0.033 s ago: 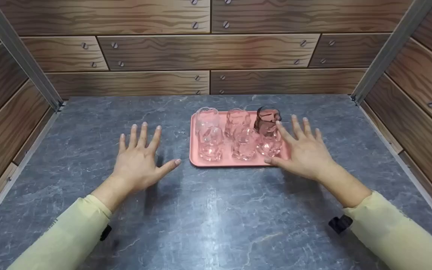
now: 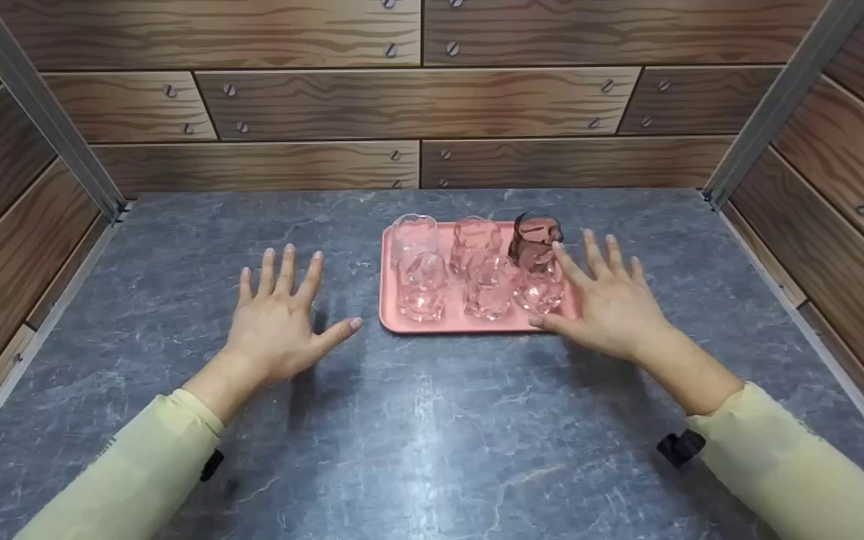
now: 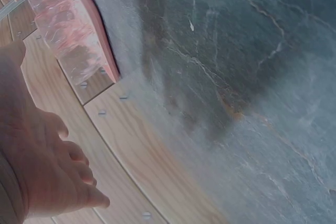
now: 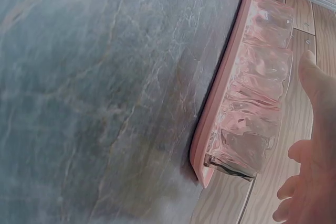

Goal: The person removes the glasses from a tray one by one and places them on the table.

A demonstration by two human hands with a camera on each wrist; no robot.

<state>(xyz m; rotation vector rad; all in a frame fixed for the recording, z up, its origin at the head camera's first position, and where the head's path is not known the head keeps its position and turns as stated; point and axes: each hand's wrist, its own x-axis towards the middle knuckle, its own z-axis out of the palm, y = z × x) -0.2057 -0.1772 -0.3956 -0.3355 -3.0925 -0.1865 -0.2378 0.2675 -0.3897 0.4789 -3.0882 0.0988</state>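
Observation:
A pink tray point(image 2: 447, 327) lies on the table and bears several clear glasses point(image 2: 488, 292) in two rows, plus a dark tinted glass point(image 2: 526, 236) at its back right corner. To the left of the tray my left hand point(image 2: 271, 330) hovers palm down with fingers spread, holding nothing. My right hand point(image 2: 616, 311), also spread and holding nothing, overlaps the tray's right edge in the head view, its index finger in front of the tinted glass. The right wrist view shows that hand point(image 4: 320, 140) raised above the table, with a gap between it and the glasses point(image 4: 252, 124).
The grey marbled table point(image 2: 432, 435) stretches around the tray on every side. Wood-patterned panels point(image 2: 417, 105) close it in at the back and both sides, with metal posts point(image 2: 777, 105) at the back corners. Dark wrist devices point(image 2: 681, 448) sit under the pale yellow sleeves point(image 2: 792, 465).

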